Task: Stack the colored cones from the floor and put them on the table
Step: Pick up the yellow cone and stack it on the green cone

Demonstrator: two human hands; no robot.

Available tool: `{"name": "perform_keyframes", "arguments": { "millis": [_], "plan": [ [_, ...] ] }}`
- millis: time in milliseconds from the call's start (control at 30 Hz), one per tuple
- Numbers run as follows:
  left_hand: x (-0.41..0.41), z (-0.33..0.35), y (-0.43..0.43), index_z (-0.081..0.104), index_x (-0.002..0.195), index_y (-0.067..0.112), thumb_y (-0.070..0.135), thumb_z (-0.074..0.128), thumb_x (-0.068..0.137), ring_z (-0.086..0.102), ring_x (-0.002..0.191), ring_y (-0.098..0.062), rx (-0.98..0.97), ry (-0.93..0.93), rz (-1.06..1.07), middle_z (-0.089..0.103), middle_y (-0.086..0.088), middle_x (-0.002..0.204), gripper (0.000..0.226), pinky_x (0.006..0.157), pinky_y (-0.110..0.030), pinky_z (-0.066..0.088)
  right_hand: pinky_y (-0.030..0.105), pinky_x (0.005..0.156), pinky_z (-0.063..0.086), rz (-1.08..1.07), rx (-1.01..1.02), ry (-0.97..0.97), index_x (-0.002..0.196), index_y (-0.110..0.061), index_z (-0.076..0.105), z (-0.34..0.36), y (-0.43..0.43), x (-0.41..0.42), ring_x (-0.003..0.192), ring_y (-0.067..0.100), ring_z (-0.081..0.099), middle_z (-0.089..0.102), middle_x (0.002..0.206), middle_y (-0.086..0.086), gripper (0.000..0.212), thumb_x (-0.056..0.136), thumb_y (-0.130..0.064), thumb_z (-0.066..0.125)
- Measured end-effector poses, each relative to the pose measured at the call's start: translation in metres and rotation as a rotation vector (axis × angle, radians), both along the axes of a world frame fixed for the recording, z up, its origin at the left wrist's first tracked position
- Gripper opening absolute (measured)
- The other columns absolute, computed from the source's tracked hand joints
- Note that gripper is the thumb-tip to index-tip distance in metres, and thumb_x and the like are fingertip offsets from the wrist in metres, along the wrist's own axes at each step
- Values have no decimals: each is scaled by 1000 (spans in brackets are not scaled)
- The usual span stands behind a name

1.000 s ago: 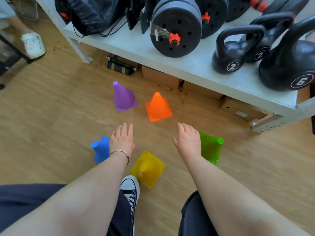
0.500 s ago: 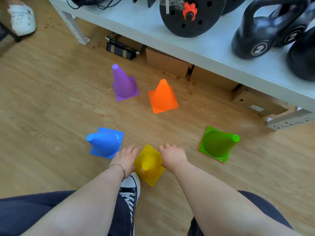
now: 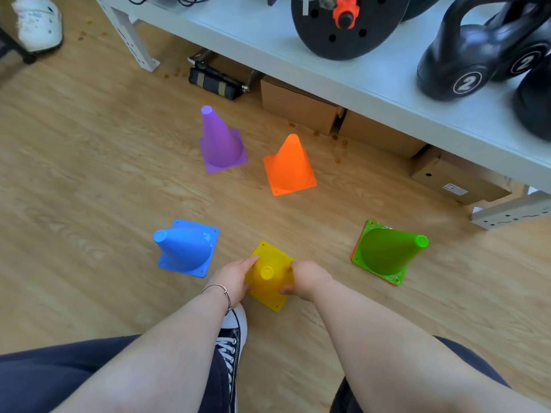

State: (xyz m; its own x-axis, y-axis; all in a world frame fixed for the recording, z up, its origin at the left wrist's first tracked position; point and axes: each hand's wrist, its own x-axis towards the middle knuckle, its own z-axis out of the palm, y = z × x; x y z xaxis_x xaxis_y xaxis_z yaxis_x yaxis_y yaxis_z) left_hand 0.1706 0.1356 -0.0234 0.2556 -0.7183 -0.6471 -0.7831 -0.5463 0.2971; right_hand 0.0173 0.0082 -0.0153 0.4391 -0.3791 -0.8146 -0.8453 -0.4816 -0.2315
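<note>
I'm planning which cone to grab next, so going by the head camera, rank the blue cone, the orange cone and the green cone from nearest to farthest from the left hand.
1. Blue cone: just left of the left hand, on the floor.
2. Orange cone: ahead and slightly right, toward the table.
3. Green cone: far right, beyond the yellow cone and the right hand.

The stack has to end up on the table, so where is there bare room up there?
Free: the table front strip left of the weight plate, and between it and the kettlebell. Crowded: right end, kettlebells packed together.
</note>
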Motion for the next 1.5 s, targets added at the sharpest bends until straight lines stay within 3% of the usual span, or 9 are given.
{"name": "perform_keyframes", "arguments": {
  "millis": [233, 400, 600, 1000, 1133, 1500],
  "plan": [
    [-8, 0, -23, 37, 147, 33, 27, 73, 83, 50, 131, -22, -89, 120, 216, 50, -2, 146, 73, 107, -34, 42, 33, 94, 45, -134, 13, -106, 133, -14, 55, 0, -23, -16, 123, 30, 56, 61, 135, 10, 66, 80, -47, 75],
    [-6, 8, -40, 44, 143, 24, 24, 77, 79, 49, 130, -21, -219, 177, 303, 53, -3, 141, 72, 109, -34, 39, 32, 103, 45, -303, 44, -268, 142, -17, 50, 11, -45, -21, 124, 22, 58, 59, 140, 3, 74, 77, -38, 80],
    [-6, 39, -79, 52, 137, 20, 18, 82, 73, 58, 116, -21, -403, 285, 352, 56, -7, 128, 71, 102, -35, 47, 35, 101, 50, -532, 52, -490, 135, -24, 59, 46, -77, -38, 117, 13, 63, 66, 128, -5, 70, 71, -34, 86],
    [-54, 113, -160, 57, 131, 27, 31, 85, 69, 63, 111, -17, -605, 308, 190, 62, 0, 126, 69, 98, -35, 52, 29, 102, 47, -703, -76, -743, 133, -33, 58, 138, -123, -109, 119, 8, 61, 66, 128, -8, 63, 76, -26, 83],
    [-81, 127, -185, 55, 133, 30, 37, 84, 70, 62, 111, -14, -620, 323, 152, 61, 2, 127, 70, 96, -36, 53, 35, 102, 51, -734, -108, -773, 134, -33, 58, 152, -142, -141, 118, 9, 61, 66, 128, -7, 63, 76, -26, 83],
    [-140, 102, -219, 56, 130, 32, 31, 83, 72, 63, 112, -15, -527, 403, 46, 64, 3, 127, 64, 94, -37, 55, 39, 102, 51, -883, -156, -770, 136, -40, 54, 111, -145, -205, 123, 10, 57, 62, 133, -10, 67, 76, -35, 82]
  ]
}}
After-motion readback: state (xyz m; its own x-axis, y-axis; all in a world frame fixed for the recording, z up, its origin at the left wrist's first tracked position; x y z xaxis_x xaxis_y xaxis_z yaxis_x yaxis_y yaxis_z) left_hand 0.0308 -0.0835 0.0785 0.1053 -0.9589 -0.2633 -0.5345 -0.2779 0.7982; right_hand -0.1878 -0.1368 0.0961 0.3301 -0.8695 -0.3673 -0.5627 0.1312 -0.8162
